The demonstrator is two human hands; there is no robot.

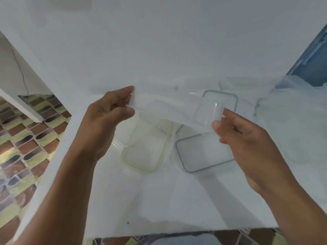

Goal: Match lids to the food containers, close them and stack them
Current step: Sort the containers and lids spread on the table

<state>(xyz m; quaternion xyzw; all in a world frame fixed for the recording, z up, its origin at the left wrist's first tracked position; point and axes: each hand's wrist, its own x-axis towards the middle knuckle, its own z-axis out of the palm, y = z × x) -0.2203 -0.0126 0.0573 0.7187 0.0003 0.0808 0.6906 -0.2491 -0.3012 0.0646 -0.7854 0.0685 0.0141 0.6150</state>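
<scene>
Both hands hold a clear, blurred plastic container above the white table. My left hand pinches its left end and my right hand grips its right end. Under it on the table lie a clear lid with a yellow-green seal and, to its right, a clear lid with a grey-blue seal. A clear container with a grey-blue rim sits behind the held one. More clear plastic pieces lie at the right, hard to tell apart.
The table's left edge runs diagonally past my left forearm, and its front edge is near the frame bottom. A tiled floor shows at the left. A blue object stands at the far right. The far half of the table is bare.
</scene>
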